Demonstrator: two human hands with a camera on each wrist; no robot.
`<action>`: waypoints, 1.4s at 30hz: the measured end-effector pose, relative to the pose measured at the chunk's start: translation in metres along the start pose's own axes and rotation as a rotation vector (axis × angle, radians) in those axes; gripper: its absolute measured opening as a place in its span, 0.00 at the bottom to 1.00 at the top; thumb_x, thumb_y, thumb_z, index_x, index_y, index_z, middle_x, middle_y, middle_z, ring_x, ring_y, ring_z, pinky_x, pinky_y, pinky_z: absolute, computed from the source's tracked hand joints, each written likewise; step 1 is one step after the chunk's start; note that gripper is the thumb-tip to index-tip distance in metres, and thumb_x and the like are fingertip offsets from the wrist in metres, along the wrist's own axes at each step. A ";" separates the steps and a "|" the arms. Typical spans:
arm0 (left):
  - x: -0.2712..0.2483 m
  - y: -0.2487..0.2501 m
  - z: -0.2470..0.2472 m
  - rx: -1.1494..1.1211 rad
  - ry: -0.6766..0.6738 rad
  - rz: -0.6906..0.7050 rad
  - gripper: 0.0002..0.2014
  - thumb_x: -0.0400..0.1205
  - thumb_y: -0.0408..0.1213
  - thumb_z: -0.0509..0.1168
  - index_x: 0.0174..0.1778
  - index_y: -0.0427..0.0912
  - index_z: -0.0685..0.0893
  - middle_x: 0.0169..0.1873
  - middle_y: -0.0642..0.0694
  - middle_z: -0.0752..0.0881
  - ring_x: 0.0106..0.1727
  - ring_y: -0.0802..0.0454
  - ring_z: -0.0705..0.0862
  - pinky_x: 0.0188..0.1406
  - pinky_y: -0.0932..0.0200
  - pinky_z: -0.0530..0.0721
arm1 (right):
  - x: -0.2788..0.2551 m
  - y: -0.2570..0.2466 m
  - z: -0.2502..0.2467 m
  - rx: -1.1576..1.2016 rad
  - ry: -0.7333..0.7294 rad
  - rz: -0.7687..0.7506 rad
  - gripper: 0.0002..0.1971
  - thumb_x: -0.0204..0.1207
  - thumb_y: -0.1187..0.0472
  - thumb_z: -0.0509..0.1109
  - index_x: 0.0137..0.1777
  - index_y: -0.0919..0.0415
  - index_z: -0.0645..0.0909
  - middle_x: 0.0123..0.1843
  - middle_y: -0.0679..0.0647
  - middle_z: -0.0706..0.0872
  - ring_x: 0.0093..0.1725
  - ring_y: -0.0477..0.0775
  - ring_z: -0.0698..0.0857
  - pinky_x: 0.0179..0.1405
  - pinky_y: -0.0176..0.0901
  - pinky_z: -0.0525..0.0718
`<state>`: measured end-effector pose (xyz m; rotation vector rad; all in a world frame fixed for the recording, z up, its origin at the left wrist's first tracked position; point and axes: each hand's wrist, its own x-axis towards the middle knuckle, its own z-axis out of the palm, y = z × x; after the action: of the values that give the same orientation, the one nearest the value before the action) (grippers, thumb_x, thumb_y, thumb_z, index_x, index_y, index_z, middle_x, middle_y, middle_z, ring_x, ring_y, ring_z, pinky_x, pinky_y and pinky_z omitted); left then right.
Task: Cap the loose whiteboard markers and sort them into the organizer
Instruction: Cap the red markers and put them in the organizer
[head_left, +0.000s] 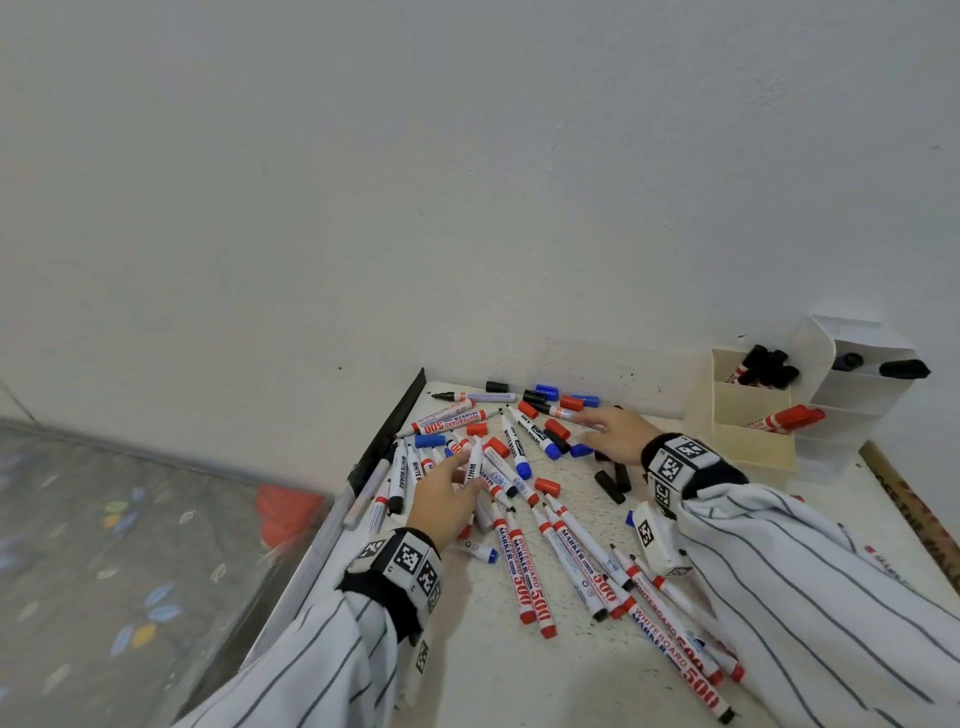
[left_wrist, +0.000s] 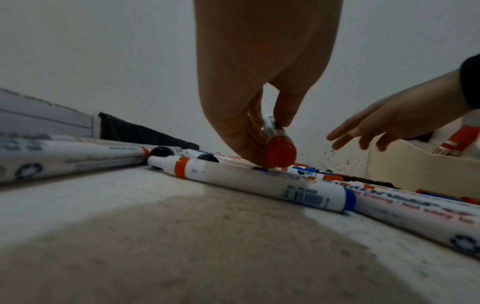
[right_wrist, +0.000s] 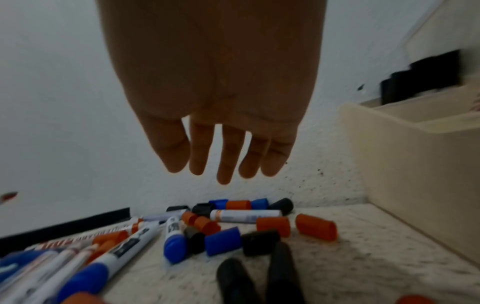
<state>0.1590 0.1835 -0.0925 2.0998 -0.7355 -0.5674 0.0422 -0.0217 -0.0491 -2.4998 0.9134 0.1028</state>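
Many white whiteboard markers (head_left: 524, 566) and loose red, blue and black caps (right_wrist: 272, 225) lie scattered on the speckled table (head_left: 519, 675). My left hand (head_left: 462, 467) pinches one white marker (head_left: 474, 460) just above the pile; the left wrist view shows its red end (left_wrist: 281, 152) below my fingers (left_wrist: 233, 127). My right hand (head_left: 592, 423) hovers open, fingers straight (right_wrist: 226, 170), over the caps near the wall and holds nothing. The cream organizer (head_left: 753, 447) stands at the back right, with black markers (head_left: 763, 366) in its rear compartment and red ones (head_left: 789, 418) in the middle one.
A white box (head_left: 857, 395) holding dark items stands behind the organizer. A black strip (head_left: 389, 431) runs along the table's left edge, beyond which is a patterned mattress (head_left: 130, 545). A white tagged block (head_left: 657, 540) lies by my right forearm. The wall (head_left: 467, 208) closes the far side.
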 end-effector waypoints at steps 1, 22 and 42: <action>-0.001 -0.001 0.001 -0.011 -0.003 -0.002 0.24 0.84 0.40 0.60 0.77 0.46 0.67 0.68 0.44 0.77 0.66 0.49 0.78 0.68 0.49 0.78 | 0.005 -0.005 0.006 -0.031 -0.025 -0.001 0.22 0.83 0.55 0.57 0.77 0.51 0.66 0.79 0.56 0.67 0.75 0.56 0.70 0.72 0.45 0.67; -0.003 -0.005 0.003 -0.062 -0.070 0.002 0.20 0.84 0.39 0.59 0.74 0.47 0.70 0.63 0.46 0.78 0.34 0.68 0.75 0.26 0.79 0.76 | 0.050 -0.022 0.042 -0.291 -0.023 0.066 0.25 0.82 0.50 0.57 0.78 0.53 0.62 0.78 0.56 0.68 0.74 0.56 0.71 0.72 0.49 0.68; -0.015 0.006 0.000 0.003 -0.095 0.099 0.20 0.84 0.38 0.59 0.74 0.47 0.71 0.69 0.46 0.77 0.66 0.48 0.79 0.67 0.49 0.79 | -0.011 -0.047 0.000 0.380 0.362 -0.116 0.16 0.80 0.60 0.64 0.67 0.60 0.72 0.51 0.50 0.78 0.49 0.48 0.77 0.51 0.38 0.75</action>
<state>0.1460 0.1903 -0.0854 2.0373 -0.8901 -0.6151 0.0632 0.0155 -0.0273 -2.2373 0.8281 -0.5286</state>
